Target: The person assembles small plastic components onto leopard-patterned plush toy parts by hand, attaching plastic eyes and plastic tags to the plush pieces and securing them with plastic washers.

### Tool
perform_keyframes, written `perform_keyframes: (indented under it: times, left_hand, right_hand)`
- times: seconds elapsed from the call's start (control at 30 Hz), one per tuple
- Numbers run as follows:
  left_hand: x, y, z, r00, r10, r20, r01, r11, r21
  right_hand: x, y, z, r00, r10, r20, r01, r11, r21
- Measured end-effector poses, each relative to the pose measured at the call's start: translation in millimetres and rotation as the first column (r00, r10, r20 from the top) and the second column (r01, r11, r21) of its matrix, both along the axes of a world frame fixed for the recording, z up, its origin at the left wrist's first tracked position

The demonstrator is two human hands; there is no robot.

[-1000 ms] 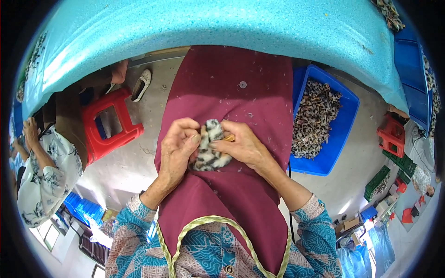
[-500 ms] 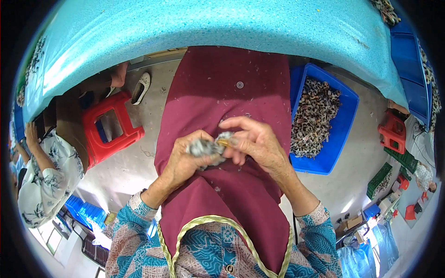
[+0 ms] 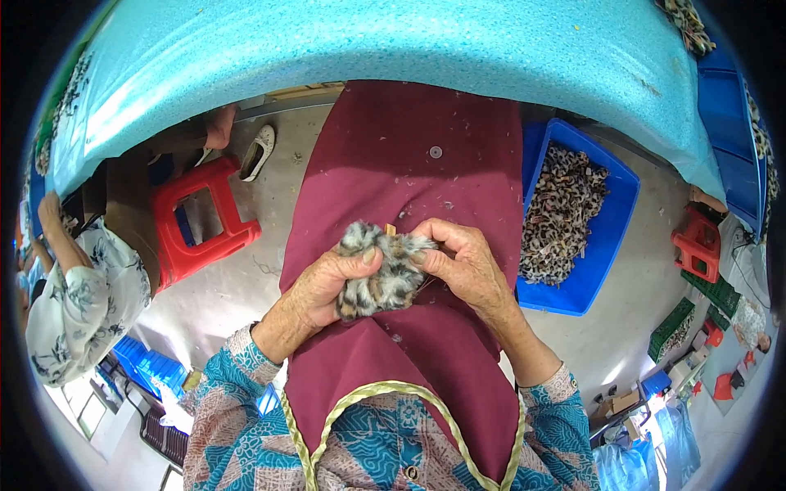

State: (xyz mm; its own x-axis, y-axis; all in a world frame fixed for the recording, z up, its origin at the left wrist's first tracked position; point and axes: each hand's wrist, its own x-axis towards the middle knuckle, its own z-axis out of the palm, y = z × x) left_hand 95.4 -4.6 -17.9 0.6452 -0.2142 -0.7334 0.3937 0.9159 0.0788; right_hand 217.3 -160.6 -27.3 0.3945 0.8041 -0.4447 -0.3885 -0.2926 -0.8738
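Note:
Over my lap, a spotted furry piece (image 3: 383, 278) in grey, black and brown is stretched between my two hands. My left hand (image 3: 332, 282) grips its left side, thumb pressed on top of the fur. With thumb and fingers, my right hand (image 3: 458, 260) pinches the upper right corner. A small tan tab (image 3: 390, 230) sticks up at the top edge of the fur. The underside of the piece is hidden. Beneath my hands lies the maroon apron (image 3: 409, 184), dotted with loose bits of fluff.
A blue crate (image 3: 610, 221) full of small spotted pieces stands on the floor to my right. The turquoise-covered table (image 3: 393, 49) spans the front. To the left are a red stool (image 3: 209, 217), a white shoe (image 3: 259, 154) and a seated person (image 3: 86, 303).
The furry piece was bunched up and blurred between my hands; now it is spread out flat. My right hand has moved from the yellowish bit to the fur's corner.

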Motion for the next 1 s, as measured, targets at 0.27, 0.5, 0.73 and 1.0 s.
perform_keyframes:
  times: [0.27,0.5,0.73,1.0]
  left_hand:
    - [1.1,-4.2,9.5,0.998,-0.042,-0.035,0.044,0.998,0.039]
    - [8.8,-7.4,10.0,0.998,-0.032,0.053,0.029,0.998,0.06]
    - [14.0,-11.7,15.1,0.989,0.002,0.15,0.008,0.998,-0.067]
    - [14.9,-20.0,18.4,0.997,-0.027,0.072,0.027,1.0,-0.002]
  right_hand:
    - [-0.6,-0.5,9.5,0.98,-0.195,0.046,0.195,0.981,0.008]
    - [5.3,-6.3,16.4,0.99,-0.131,0.058,0.135,0.987,-0.082]
    - [4.3,-4.1,20.7,0.952,-0.157,0.263,0.165,0.986,-0.01]
    - [3.9,-4.3,28.4,0.901,-0.209,0.381,0.243,0.969,-0.044]
